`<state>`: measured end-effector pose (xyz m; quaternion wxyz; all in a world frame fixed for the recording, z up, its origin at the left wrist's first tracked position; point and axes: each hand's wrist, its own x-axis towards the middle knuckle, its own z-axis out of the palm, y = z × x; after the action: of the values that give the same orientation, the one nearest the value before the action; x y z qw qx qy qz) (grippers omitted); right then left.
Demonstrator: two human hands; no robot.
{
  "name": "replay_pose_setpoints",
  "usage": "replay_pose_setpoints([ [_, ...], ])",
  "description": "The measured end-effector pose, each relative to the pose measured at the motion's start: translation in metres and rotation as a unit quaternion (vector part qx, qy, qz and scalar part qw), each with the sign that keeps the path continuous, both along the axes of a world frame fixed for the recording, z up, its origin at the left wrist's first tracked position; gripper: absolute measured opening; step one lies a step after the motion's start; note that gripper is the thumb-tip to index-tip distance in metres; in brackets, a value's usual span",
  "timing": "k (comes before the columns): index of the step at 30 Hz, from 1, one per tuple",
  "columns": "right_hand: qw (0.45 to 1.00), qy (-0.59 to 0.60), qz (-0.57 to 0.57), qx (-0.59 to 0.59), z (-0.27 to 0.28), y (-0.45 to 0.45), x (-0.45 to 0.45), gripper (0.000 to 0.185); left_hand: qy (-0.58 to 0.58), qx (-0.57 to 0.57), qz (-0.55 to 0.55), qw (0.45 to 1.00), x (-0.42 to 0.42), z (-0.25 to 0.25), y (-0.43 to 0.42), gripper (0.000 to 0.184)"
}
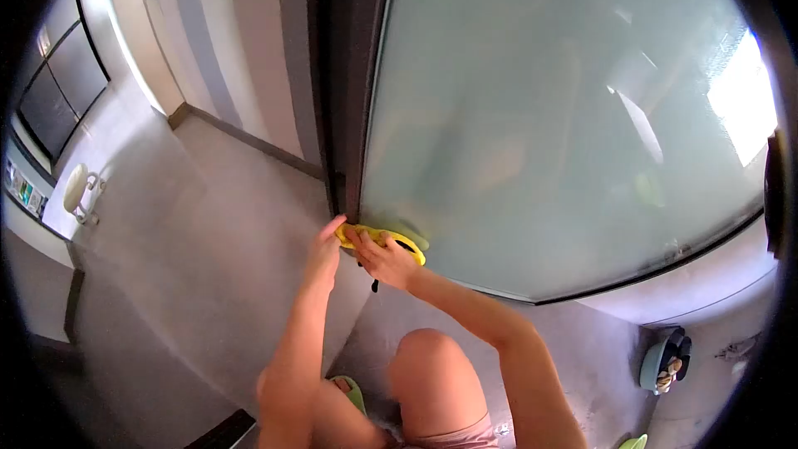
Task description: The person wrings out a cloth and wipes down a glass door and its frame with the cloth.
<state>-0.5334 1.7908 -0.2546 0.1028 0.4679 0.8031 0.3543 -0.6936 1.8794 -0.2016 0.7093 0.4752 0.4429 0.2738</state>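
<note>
A yellow cloth (378,238) lies against the bottom corner of a frosted glass panel (532,133), beside its dark frame (353,116). My right hand (386,259) presses the cloth there, fingers bent over it. At the cloth's left end, by the foot of the frame, is my left hand (326,251), its fingers closed on the cloth's edge. A small black piece hangs below the cloth.
A bluish tub (652,366) with things in it stands at the lower right. At the far left is a small white stool (76,189). My bent knees and a green slipper (356,395) are below my hands.
</note>
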Motion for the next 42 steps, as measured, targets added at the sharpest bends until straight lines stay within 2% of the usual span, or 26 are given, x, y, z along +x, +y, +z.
replay_pose_setpoints([
  [5,0.994,-0.089,0.018,-0.060,-0.076,-0.001,0.001,0.046,0.019,0.038,0.001,0.999,0.002,0.017,-0.016,0.059],
  [7,0.986,-0.141,0.003,-0.093,-0.103,0.001,-0.004,0.042,0.044,0.123,-0.014,0.991,0.001,0.010,-0.019,0.062],
  [8,0.986,-0.137,0.009,-0.091,-0.115,0.003,-0.007,0.042,0.073,0.130,-0.022,0.989,0.000,0.005,-0.020,0.066],
  [10,0.962,-0.159,-0.008,-0.222,-0.135,0.007,-0.010,0.040,0.073,0.116,-0.012,0.990,0.005,0.012,-0.028,0.067],
  [13,0.956,-0.142,-0.030,-0.256,-0.165,0.011,-0.014,0.040,0.098,0.106,-0.021,0.989,0.009,0.006,-0.026,0.068],
  [14,0.953,-0.136,-0.041,-0.268,-0.173,0.013,-0.015,0.039,0.077,0.133,-0.011,0.988,0.010,-0.004,-0.025,0.069],
  [16,0.959,-0.123,-0.037,-0.253,-0.180,0.009,-0.012,0.039,0.052,0.158,-0.008,0.986,0.015,-0.006,-0.028,0.070],
  [18,0.954,-0.120,-0.042,-0.270,-0.179,-0.005,-0.002,0.039,0.065,0.049,0.023,0.996,0.021,-0.006,-0.033,0.075],
  [19,0.950,-0.119,-0.042,-0.286,-0.181,-0.017,0.007,0.039,0.065,0.046,0.018,0.997,0.024,-0.015,-0.034,0.075],
  [21,0.959,-0.110,-0.067,-0.254,-0.186,-0.058,0.031,0.039,0.100,-0.073,-0.037,0.992,0.034,-0.040,-0.042,0.082],
  [22,0.967,-0.105,-0.087,-0.216,-0.183,-0.076,0.047,0.039,0.097,-0.073,-0.047,0.991,0.040,-0.041,-0.048,0.082],
  [25,0.950,-0.121,-0.083,-0.275,-0.162,-0.141,0.097,0.038,0.071,-0.083,-0.049,0.993,0.057,-0.045,-0.066,0.081],
  [27,0.959,-0.105,-0.104,-0.242,-0.155,-0.178,0.125,0.038,0.096,-0.132,-0.083,0.983,0.061,-0.047,-0.074,0.084],
  [29,0.966,-0.085,-0.127,-0.208,-0.164,-0.214,0.145,0.038,0.102,-0.133,-0.098,0.981,0.064,-0.042,-0.092,0.084],
  [33,0.930,-0.062,-0.210,-0.294,-0.167,-0.278,0.183,0.040,0.121,-0.123,-0.151,0.973,0.075,-0.069,-0.101,0.084],
  [35,0.915,-0.103,-0.231,-0.314,-0.163,-0.318,0.210,0.039,0.097,-0.133,-0.152,0.975,0.090,-0.068,-0.113,0.083],
  [37,0.871,-0.130,-0.288,-0.376,-0.171,-0.352,0.237,0.036,0.123,-0.115,-0.200,0.965,0.102,-0.067,-0.122,0.082],
  [39,0.846,-0.123,-0.359,-0.375,-0.169,-0.392,0.263,0.028,0.134,-0.089,-0.240,0.957,0.115,-0.057,-0.140,0.080],
  [40,0.813,-0.135,-0.411,-0.390,-0.173,-0.408,0.273,0.030,0.144,-0.068,-0.273,0.949,0.119,-0.054,-0.148,0.079],
  [42,0.836,-0.132,-0.411,-0.339,-0.166,-0.435,0.282,0.033,0.139,-0.014,-0.315,0.939,0.130,-0.061,-0.162,0.076],
])
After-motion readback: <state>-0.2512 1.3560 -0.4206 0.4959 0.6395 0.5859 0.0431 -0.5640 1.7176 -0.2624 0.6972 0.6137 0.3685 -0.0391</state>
